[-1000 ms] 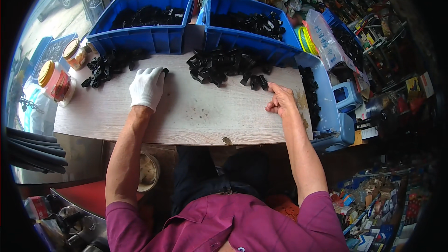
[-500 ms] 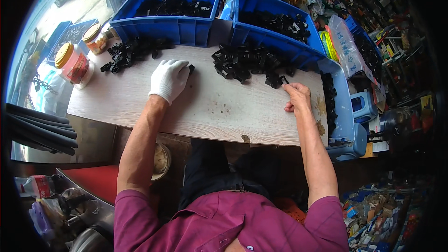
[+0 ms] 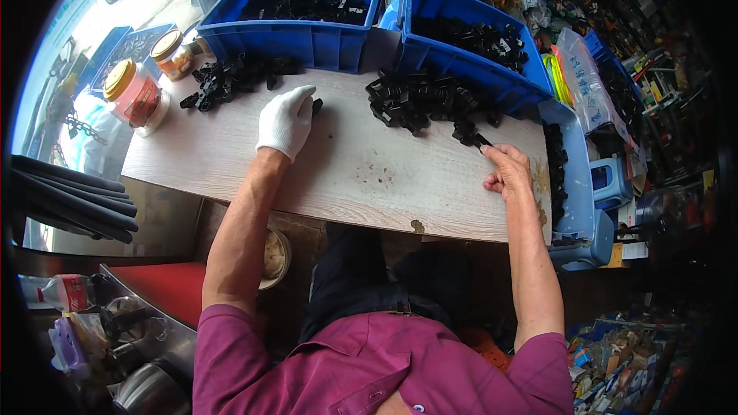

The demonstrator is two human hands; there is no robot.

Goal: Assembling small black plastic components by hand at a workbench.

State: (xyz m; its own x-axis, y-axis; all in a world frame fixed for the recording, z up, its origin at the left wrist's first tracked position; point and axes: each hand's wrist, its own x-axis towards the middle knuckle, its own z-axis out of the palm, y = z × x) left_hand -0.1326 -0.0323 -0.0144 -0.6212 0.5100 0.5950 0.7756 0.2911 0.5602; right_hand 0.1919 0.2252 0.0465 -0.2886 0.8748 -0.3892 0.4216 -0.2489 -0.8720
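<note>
My left hand [image 3: 285,120], in a white glove, rests on a pale wooden table [image 3: 346,177] with a small black plastic piece [image 3: 317,105] under its fingertips. My bare right hand [image 3: 505,169] pinches a small black plastic part [image 3: 483,141] at the edge of a heap of black plastic parts [image 3: 419,97] in the table's middle. A second heap of black parts [image 3: 231,79] lies at the far left, beyond the gloved hand.
Two blue bins [image 3: 296,27] [image 3: 477,58] filled with black parts stand along the table's far edge. A narrow blue tray [image 3: 573,177] of parts runs down the right side. Two jars [image 3: 134,96] [image 3: 173,52] stand at the left. Black hoses [image 3: 73,200] lie left of the table.
My right hand has picked a black part from the middle heap and drawn it slightly toward me. My gloved left hand stays on the table over its piece. The view has shifted.
</note>
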